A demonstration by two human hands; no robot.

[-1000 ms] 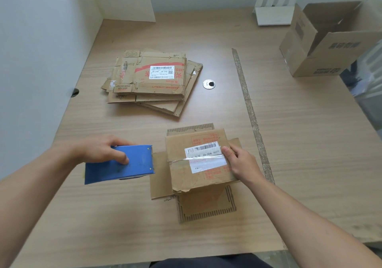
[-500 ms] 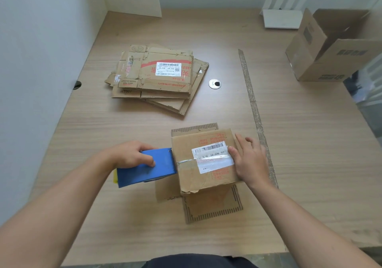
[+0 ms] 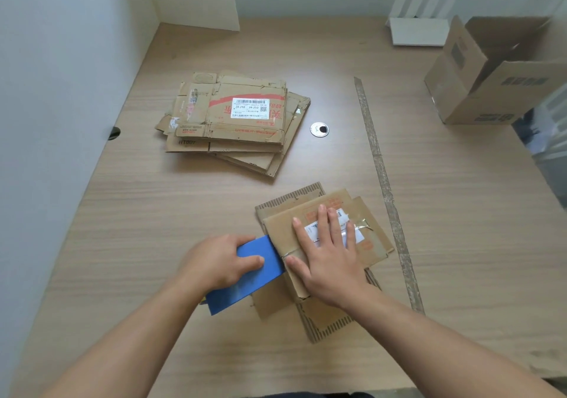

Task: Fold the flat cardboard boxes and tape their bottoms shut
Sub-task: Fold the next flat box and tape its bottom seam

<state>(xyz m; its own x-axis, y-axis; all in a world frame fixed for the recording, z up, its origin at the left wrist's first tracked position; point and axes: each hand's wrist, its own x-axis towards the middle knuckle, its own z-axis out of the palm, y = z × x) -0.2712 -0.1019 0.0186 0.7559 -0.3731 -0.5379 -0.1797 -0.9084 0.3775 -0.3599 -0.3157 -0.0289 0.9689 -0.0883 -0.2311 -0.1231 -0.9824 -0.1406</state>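
1. Small cardboard box (image 3: 277, 228): set near the middle of the surface (image 3: 460, 213), turned askew, with its taped seam run from near-left to far-right.
2. Right hand (image 3: 328, 253): grip open, fingers straight, laid flat on the box top.
3. Left hand (image 3: 219, 259): grip closed round a blue tape dispenser (image 3: 248, 278), whose long axis is pointed far-right, nose touching the box's left edge.
4. Stack of flat cardboard boxes (image 3: 233, 121): laid farther back, well apart.

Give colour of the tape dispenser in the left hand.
Solid blue. The dispenser, gripped by the left hand, shows best in the head view.
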